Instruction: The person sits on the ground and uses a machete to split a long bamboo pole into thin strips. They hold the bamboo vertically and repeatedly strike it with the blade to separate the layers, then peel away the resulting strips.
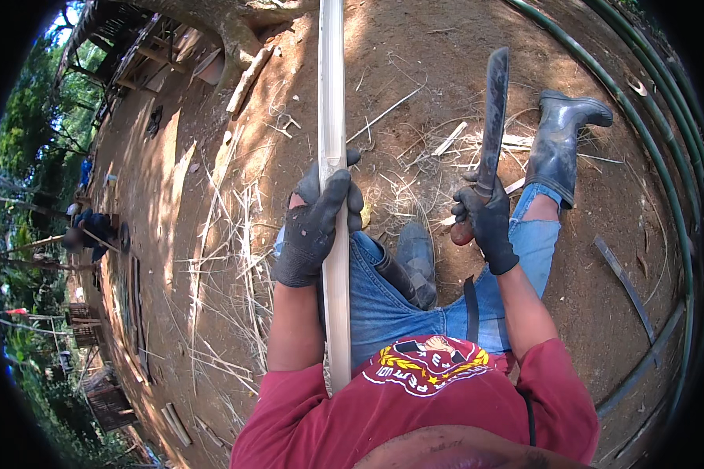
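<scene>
My left hand, in a dark work glove, is closed around a long pale split bamboo length. The piece runs from beside my torso, past my left thigh, to the top edge of the view. My right hand, gloved as well, grips a machete by its handle, and the reddish butt shows below the fingers. The dark blade points away from me, upright in the view and apart from the bamboo. Cut marks or a node show on the bamboo just above my left hand.
Shavings and thin strips litter the dirt around my rubber boots. Long green bamboo poles curve along the right. A flat grey strip lies near them. A log rests by a tree base. Another person is far left.
</scene>
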The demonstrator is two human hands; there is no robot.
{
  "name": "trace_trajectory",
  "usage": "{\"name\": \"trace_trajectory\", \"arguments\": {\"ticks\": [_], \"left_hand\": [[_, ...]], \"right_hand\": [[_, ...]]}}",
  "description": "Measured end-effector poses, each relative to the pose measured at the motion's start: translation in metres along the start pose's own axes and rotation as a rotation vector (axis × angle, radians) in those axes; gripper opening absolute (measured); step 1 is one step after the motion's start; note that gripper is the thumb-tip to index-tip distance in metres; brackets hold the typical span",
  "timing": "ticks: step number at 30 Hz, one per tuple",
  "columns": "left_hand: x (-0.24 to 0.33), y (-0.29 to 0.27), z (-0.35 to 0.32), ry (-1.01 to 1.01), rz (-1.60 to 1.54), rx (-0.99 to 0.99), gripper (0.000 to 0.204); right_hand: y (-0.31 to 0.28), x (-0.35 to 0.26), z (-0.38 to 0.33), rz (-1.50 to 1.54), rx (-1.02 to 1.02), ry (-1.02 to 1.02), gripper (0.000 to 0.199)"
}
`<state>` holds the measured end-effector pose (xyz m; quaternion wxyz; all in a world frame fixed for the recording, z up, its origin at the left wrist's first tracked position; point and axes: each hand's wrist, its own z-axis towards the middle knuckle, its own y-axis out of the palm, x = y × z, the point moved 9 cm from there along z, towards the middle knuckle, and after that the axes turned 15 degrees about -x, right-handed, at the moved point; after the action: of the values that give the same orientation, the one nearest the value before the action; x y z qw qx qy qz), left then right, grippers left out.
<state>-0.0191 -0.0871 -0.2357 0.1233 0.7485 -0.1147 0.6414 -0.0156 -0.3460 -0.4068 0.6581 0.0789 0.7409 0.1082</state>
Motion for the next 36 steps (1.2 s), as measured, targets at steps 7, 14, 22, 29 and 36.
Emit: {"name": "trace_trajectory", "arguments": {"ticks": [7, 14, 22, 29, 36], "left_hand": [[-0.034, 0.034, 0.004, -0.102, -0.011, -0.097, 0.036], [-0.036, 0.03, 0.001, -0.102, -0.037, -0.113, 0.023], [-0.038, 0.026, 0.003, -0.106, -0.014, -0.103, 0.021], [-0.035, 0.026, 0.005, -0.115, -0.018, -0.09, 0.025], [-0.035, 0.026, 0.0, -0.135, -0.021, -0.113, 0.036]], "right_hand": [[0.075, -0.11, -0.01, -0.868, -0.063, -0.572, 0.03], [0.126, -0.134, -0.017, -1.294, -0.076, -0.719, 0.032], [0.133, -0.124, -0.008, -1.44, -0.023, -0.749, 0.028], [0.133, -0.13, 0.002, -1.494, 0.007, -0.753, 0.024], [0.121, -0.139, 0.025, -1.501, 0.075, -0.767, 0.015]]}}
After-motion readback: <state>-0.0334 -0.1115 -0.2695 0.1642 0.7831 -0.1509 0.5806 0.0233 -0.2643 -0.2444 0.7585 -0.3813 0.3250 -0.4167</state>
